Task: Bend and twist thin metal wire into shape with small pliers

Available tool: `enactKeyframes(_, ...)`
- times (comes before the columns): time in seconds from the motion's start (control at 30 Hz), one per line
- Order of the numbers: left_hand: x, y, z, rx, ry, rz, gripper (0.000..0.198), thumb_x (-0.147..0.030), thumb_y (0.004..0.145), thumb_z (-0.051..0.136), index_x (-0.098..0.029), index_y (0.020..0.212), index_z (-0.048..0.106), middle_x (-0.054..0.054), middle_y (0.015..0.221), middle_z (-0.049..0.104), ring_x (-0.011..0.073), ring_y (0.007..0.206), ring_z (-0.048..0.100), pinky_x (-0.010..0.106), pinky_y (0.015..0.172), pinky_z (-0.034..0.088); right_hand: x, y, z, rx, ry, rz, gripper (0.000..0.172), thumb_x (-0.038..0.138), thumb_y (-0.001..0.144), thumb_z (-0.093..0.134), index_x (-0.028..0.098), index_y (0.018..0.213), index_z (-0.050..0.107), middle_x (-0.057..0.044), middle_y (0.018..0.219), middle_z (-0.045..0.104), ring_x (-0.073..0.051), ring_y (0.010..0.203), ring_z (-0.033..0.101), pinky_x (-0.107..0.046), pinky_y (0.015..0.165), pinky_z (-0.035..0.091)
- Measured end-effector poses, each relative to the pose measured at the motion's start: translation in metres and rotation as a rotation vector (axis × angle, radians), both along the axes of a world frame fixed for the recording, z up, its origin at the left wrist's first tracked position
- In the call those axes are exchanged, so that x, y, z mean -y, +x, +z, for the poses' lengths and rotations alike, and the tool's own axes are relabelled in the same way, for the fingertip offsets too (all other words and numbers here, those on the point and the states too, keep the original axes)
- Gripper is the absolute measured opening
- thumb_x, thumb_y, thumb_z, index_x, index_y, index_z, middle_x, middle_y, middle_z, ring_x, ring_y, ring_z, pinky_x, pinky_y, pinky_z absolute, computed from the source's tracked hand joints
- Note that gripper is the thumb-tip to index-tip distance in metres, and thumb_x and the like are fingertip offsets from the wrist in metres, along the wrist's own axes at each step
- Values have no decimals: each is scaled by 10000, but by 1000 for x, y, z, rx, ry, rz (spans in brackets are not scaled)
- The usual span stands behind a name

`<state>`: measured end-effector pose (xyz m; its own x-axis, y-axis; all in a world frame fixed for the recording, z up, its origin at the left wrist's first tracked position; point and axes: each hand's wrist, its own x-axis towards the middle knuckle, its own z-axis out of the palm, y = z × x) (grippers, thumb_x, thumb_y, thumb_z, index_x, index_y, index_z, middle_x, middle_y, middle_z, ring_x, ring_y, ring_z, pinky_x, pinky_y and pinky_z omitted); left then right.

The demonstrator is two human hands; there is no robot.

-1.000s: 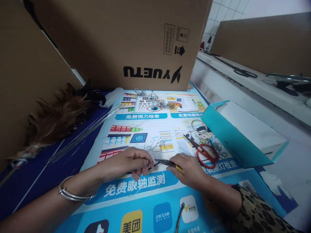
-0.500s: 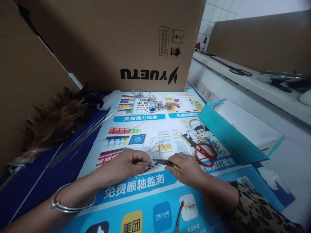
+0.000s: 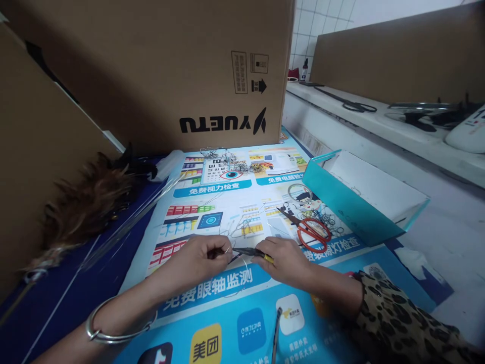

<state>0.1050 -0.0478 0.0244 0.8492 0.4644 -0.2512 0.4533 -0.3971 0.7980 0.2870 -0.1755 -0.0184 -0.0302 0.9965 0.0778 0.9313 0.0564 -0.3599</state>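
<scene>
My left hand [image 3: 210,257] is closed in a pinch on a thin wire [image 3: 247,265], which curves out below the fingertips. In my right hand [image 3: 285,259] is a pair of pliers [image 3: 246,251] with dark jaws and yellow-and-black handles. The tips of the jaws meet the wire right beside my left fingertips. Whether the jaws are fully closed is too small to see. To the right of my right hand lie scissors [image 3: 313,235] with red-orange handles, their blades pointing up and left.
A teal open box [image 3: 352,207] stands at the right. Wire scraps [image 3: 322,215] and a ring-shaped coil [image 3: 300,192] lie by the scissors; tangled wire [image 3: 227,157] lies farther back. Brown feathers [image 3: 87,207] and long wires [image 3: 140,215] are at left. A large cardboard box [image 3: 151,76] blocks the back.
The camera view has turned slightly, so the surroundings sit farther left. The pliers' tips have come closer to my left fingertips. Both hands keep their holds.
</scene>
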Motion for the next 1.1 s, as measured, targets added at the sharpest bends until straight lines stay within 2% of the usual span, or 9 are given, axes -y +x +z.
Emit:
enactKeyframes(0.13,1,1,-1,8,25,4,166,-261,745,475,-169,612,513,-60,544,334,99,521,315,200,485,254,1,-1,0,-6,4,-11,276,441,890,427,210,938,571,-31,876,628,-166,832,577,-240,658,355)
enactKeyframes(0.27,2,0,-1,-11,159,-3,179,-262,752,468,-168,619,542,-44,544,408,109,537,361,202,489,270,1,-1,0,-28,13,-16,260,424,892,428,209,941,566,-28,886,628,-162,834,579,-238,664,359)
enactKeyframes(0.33,1,0,-1,-25,174,-2,184,-268,748,472,-168,614,551,-36,547,437,112,540,378,202,490,280,0,-1,0,-37,18,-15,257,422,890,433,208,941,567,-30,887,628,-163,838,579,-238,667,361)
enactKeyframes(0.77,-7,1,-12,-33,-67,-32,179,-305,738,511,-168,659,593,-18,607,552,122,564,473,205,524,367,1,-1,-1,-50,16,-10,275,423,894,428,197,932,580,-38,869,631,-162,819,572,-238,655,361)
enactKeyframes(1.1,-7,2,-16,-48,-125,-50,211,-334,767,522,-154,708,616,-20,622,558,109,557,468,193,521,366,0,0,0,-51,7,-13,249,406,887,443,203,943,577,-36,875,631,-165,832,575,-238,659,360)
